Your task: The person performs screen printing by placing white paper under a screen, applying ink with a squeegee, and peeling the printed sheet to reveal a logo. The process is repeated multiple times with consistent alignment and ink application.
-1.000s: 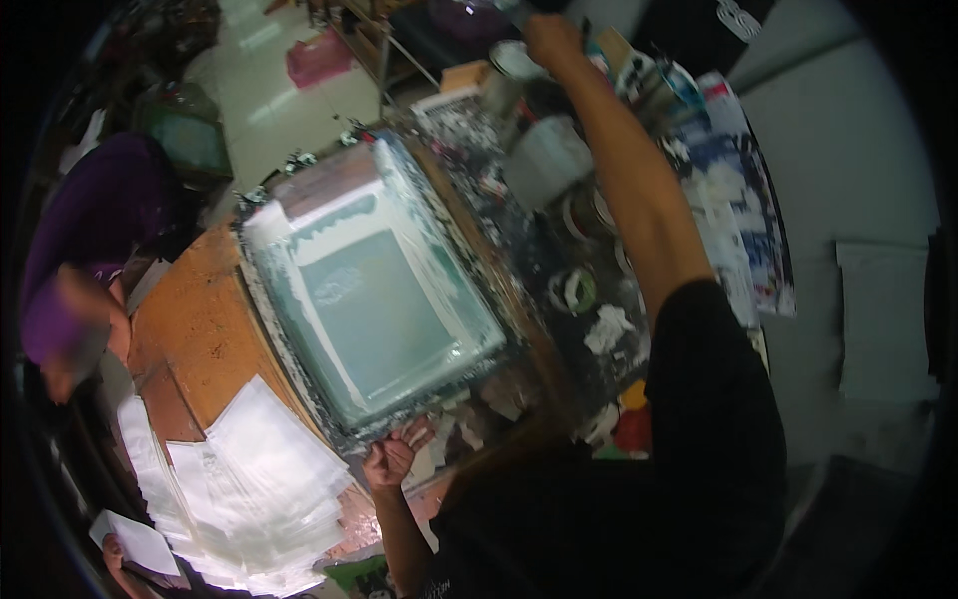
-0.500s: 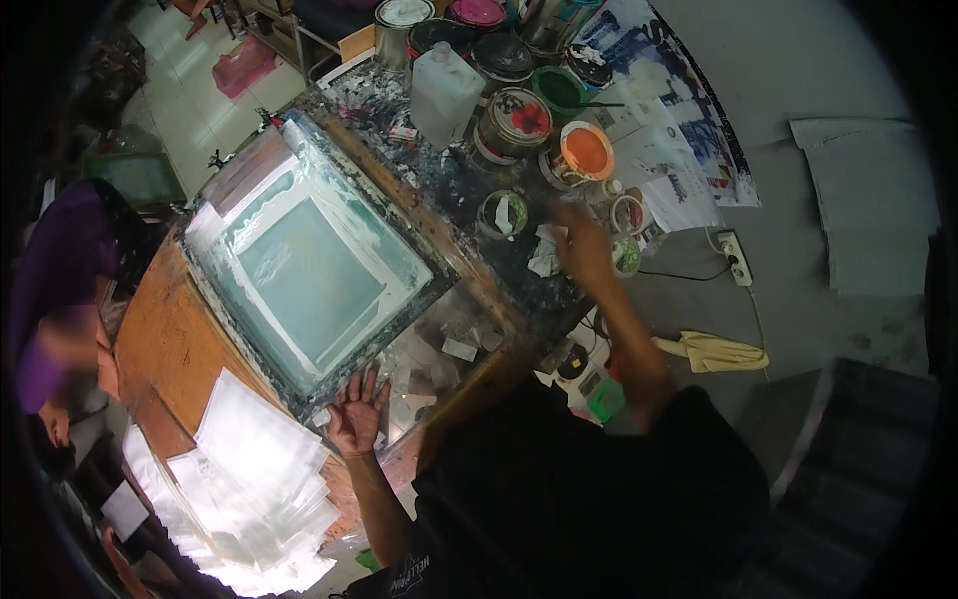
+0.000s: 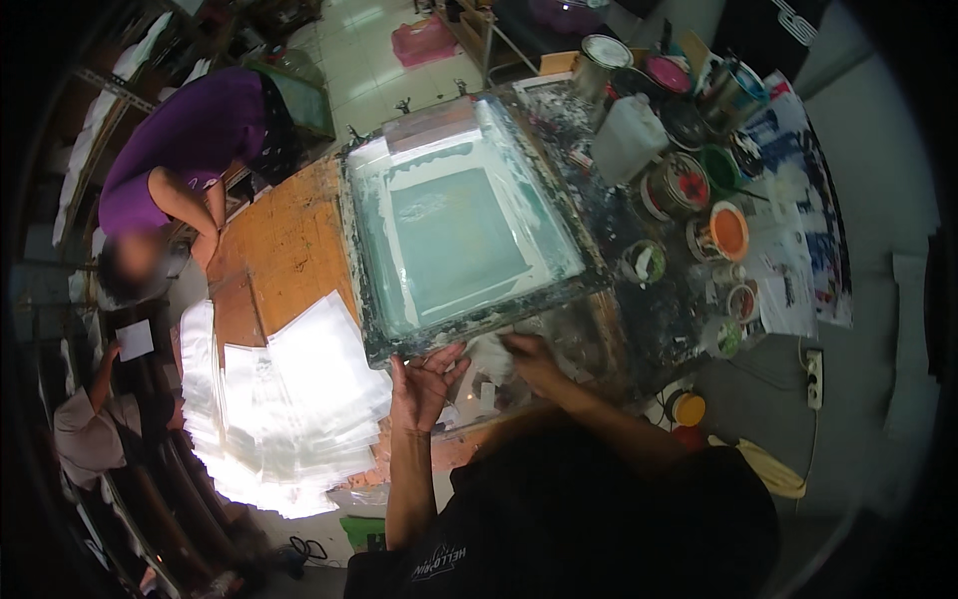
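A framed printing screen (image 3: 454, 240) with pale green mesh and a white border lies in front of me. My left hand (image 3: 421, 391) is palm up at its near edge, fingers spread; the fingertips reach the frame's underside or edge, and I cannot tell if they bear its weight. Just to the right, my right hand (image 3: 536, 365) grips a crumpled white rag (image 3: 489, 357), which hangs close to the left fingers below the frame. Under both hands is a glassy surface with small pale scraps.
White sheets (image 3: 299, 399) lie fanned out at the left on a wooden board (image 3: 289, 240). Paint cans (image 3: 674, 188), an orange paint tub (image 3: 720, 233), a translucent jug (image 3: 629, 140) and small cups crowd the right side. A person in purple (image 3: 190, 150) bends at the far left.
My right hand has left the cups at the right and come to the screen's near edge with the white rag. My left hand stays near the frame edge. The whole view has turned.
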The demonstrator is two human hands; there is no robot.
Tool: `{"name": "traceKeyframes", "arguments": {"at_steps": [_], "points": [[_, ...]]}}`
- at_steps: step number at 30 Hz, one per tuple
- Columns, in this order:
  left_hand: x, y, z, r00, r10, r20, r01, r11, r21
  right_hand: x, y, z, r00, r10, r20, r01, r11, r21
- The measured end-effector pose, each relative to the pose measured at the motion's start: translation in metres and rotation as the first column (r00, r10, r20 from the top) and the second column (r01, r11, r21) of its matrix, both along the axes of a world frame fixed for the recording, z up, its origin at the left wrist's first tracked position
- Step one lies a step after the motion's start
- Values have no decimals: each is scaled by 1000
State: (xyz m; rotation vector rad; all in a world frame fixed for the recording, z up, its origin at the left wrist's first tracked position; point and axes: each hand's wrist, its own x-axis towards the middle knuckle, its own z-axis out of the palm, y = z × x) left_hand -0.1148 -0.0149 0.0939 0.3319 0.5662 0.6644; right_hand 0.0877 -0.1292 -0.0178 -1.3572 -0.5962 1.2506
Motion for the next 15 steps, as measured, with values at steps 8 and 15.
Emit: {"name": "traceKeyframes", "arguments": {"at_steps": [8,15], "points": [[14,7,45,984,126,-128,-128,992,-2,23,136,-52,852,-412,-324,275,878,-392],[2,-7,15,975,192,-115,-193,981,5,37,130,-70,903,-391,-178,283,853,-438]]}}
